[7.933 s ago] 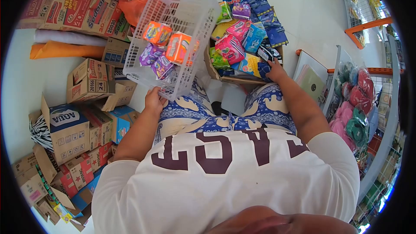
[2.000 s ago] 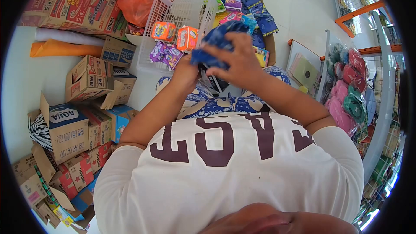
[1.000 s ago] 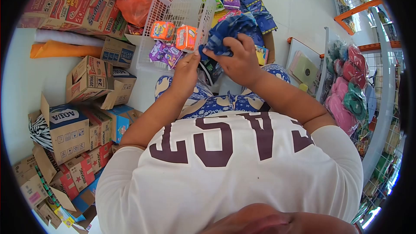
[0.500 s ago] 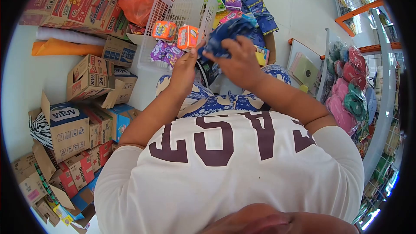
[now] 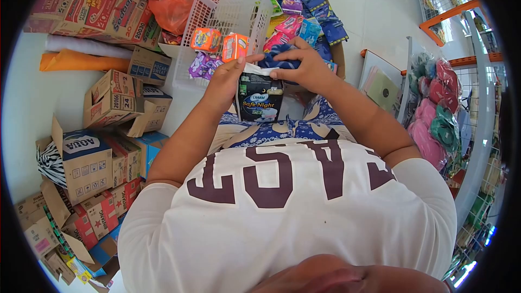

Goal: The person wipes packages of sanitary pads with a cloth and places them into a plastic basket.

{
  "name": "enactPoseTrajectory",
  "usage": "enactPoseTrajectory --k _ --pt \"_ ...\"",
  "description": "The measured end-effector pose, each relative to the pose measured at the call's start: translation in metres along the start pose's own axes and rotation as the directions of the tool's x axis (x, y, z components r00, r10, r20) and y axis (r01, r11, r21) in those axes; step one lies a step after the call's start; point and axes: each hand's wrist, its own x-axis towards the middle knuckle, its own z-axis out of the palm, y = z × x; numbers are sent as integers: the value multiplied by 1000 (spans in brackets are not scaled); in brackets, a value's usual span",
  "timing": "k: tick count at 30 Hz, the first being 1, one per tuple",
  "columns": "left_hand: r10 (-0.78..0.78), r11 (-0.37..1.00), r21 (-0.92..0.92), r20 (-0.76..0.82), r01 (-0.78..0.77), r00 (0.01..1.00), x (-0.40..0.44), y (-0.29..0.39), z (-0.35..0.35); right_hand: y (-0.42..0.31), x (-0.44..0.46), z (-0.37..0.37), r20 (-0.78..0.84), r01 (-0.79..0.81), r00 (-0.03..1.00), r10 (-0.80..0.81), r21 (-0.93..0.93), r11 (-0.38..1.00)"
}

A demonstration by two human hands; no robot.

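A black pack of sanitary pads [image 5: 259,100], labelled Charm Safe Night, stands upright in front of my lap. My left hand [image 5: 225,80] is closed on its pale top edge at the left corner, thumb on top. Over the right end of that edge, my right hand [image 5: 305,69] has its fingers curled round a crumpled dark blue cloth [image 5: 279,57]. Its thumb rests by the pack's top edge; whether it also grips the pack, I cannot tell. Just beyond the hands are orange packs [image 5: 235,47] and purple packs [image 5: 202,66] in a white plastic basket [image 5: 195,21].
Pink packs [image 5: 290,24] and a light blue pack [image 5: 309,31] lie right of the basket, beside blue sachet strips [image 5: 315,0]. An orange bag [image 5: 184,0] sits behind. Cardboard boxes [image 5: 87,157] line the left; a wire rack with bagged goods [image 5: 434,108] stands right.
The black pack has come up into plain view, its front turned toward me. The blue cloth has moved lower and bunched up under my right hand. My left hand has shifted slightly left.
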Motion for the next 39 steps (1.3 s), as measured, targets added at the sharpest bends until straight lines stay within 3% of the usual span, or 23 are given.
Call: enactPoseTrajectory --k 1,3,5,7,8,9,11,12,14,17,21,23,24,26,27,29,30,31,33,35,37,38,39 --pt "-1 1000 1 3 1 1000 2 -2 4 0 1 0 62 -33 998 29 71 997" --pt "222 930 333 -175 -155 959 7 -9 7 5 3 0 -19 7 1000 -6 34 999" --pt "252 904 404 -232 -143 940 11 -24 -4 9 5 -2 -176 -136 976 125 -48 990" --pt "-220 975 -140 -479 173 850 9 -26 0 6 1 3 -277 -63 960 24 -132 989" --pt "-419 881 -370 -323 294 849 11 -34 -6 3 -1 8 -366 5 926 -88 -222 975" --pt "-420 881 -371 -323 295 848 9 -27 2 -1 -4 13 -440 62 874 -203 -315 947" --pt "-671 541 -748 -108 385 733 7 -6 24 -12 -9 23 -398 144 872 -285 -348 926" --pt "-672 540 -747 -107 387 732 9 -13 18 -20 -12 27 -244 260 903 -353 -344 902" --pt "-263 519 -782 239 346 935 14 -33 1 -31 -18 37 -49 422 889 -454 -297 857" --pt "-254 588 -768 124 255 959 11 -36 12 -41 -18 43 -117 411 878 -464 -312 856" --pt "-126 520 -833 145 189 981 9 -36 15 -37 -18 44 -41 477 842 -539 -414 776" --pt "-90 529 -833 135 162 987 14 -46 -5 -31 -19 36 202 508 853 -481 -536 674" --pt "-56 538 -831 128 138 990 17 -49 -12 -27 -17 30 204 510 851 -484 -538 671" --pt "-55 548 -835 29 55 998 14 -33 -7 -12 -10 16 302 439 894 -331 -445 781" --pt "-56 558 -829 -71 -27 996 11 -26 -5 -1 -10 12 306 442 892 -332 -442 781" --pt "-33 585 -810 -72 -39 997 5 -22 -7 18 -8 9 -41 180 977 -207 -353 918" --pt "1 603 -798 -20 -17 1000 2 -21 -5 7 -4 2 -130 36 990 -62 -195 980" --pt "33 622 -783 33 6 999 -1 -21 -2 -5 -4 0 -129 35 990 -61 -195 980" --pt "47 634 -772 82 33 995 -1 -26 2 -31 -13 7 -302 246 893 -333 -291 925" --pt "-38 592 -790 174 162 984 -4 -31 7 -39 -20 19 -236 338 868 -436 -362 869" --pt "-59 614 -762 216 206 975 -4 -47 -1 -39 -24 29 -10 655 671 -742 -462 598" --pt "-104 661 -712 226 237 968 -7 -58 -15 -32 -21 28 -15 693 588 -809 -507 513" --pt "-148 703 -659 232 267 961 -10 -53 -16 -28 -17 24 -15 694 586 -810 -507 512"
